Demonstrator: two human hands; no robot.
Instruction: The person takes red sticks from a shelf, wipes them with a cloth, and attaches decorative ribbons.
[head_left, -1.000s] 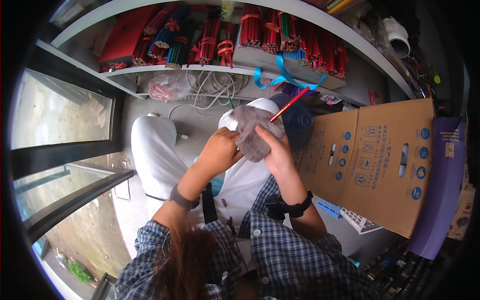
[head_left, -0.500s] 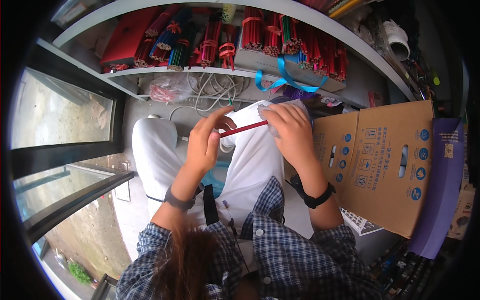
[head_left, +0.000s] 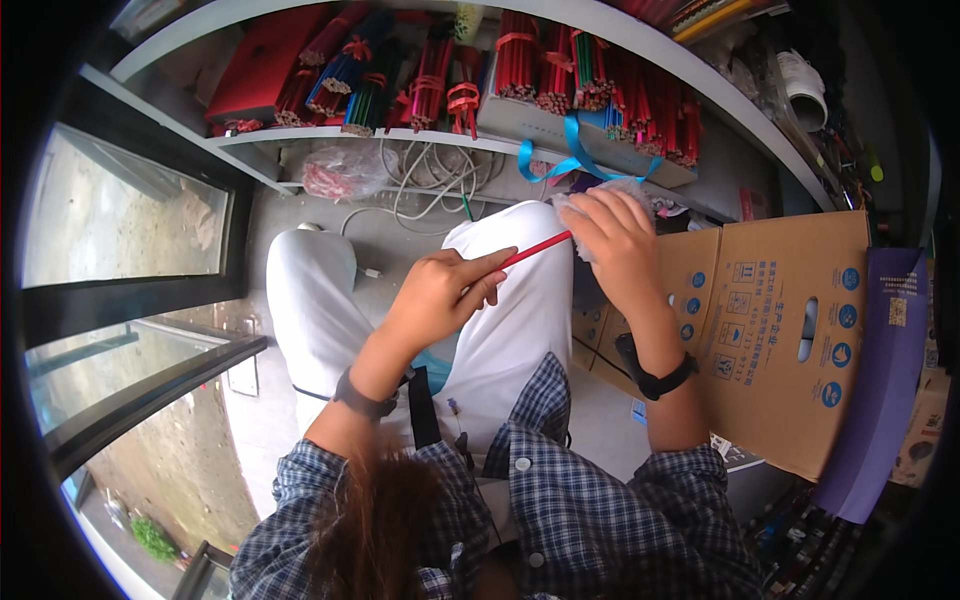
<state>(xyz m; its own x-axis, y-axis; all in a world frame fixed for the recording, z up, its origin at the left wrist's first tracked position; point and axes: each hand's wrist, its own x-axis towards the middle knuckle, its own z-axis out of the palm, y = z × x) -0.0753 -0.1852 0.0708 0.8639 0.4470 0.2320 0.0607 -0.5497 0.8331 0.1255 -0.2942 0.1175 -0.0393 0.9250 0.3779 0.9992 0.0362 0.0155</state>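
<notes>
Above my white-trousered lap, a slim red pencil (head_left: 538, 250) slants up to the right between my two hands. My left hand (head_left: 440, 298) pinches its lower end between thumb and fingers. Around the upper end my right hand (head_left: 618, 238) is closed, with a crumpled, whitish translucent wrap (head_left: 642, 195) bunched under the fingers. The wrap sticks out beyond the fingertips; whether it is plastic or cloth I cannot tell. The pencil's far tip is hidden in the right hand.
A shelf (head_left: 330, 132) ahead holds several tied bundles of red pencils (head_left: 516, 60), blue and green ones among them. Blue ribbon (head_left: 575, 160) hangs from it. A cardboard box (head_left: 770, 340) stands at the right. White cables (head_left: 430, 175) lie below the shelf; a window (head_left: 140, 210) is at the left.
My right hand has moved right with the wrap. My left hand has moved right and its fingers have closed round the pencil's lower end. The pencil has shifted right.
</notes>
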